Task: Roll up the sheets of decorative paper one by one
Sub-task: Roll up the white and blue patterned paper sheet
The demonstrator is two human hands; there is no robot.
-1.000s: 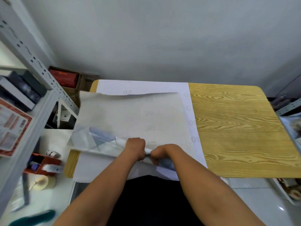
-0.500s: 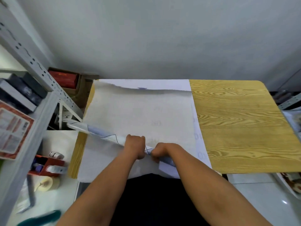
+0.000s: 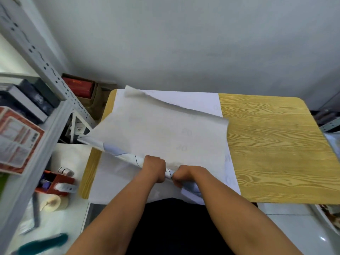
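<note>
Paper: top sheet point(image 3: 161, 129) is white side up, and its near edge is already curled into a thin roll point(image 3: 121, 156) showing a blue-and-line print. It lies diagonally over the near left part of the wood-grain table point(image 3: 276, 144), with more sheets point(image 3: 193, 101) flat underneath.
Hands: left hand point(image 3: 155, 168) and right hand point(image 3: 184, 174) are both curled tight round the roll, almost touching, near its right half.
Problem: roll's left end point(image 3: 86, 139) pokes off the table edge with nobody guiding it, so I'd guess it cones.
Tip: slide the hands apart, keep the tube square to the sheet's sides, roll away in short turns.
Watch: far edge point(image 3: 174, 105) is lifted and wavy; let it drag flat, don't crease it.
</note>
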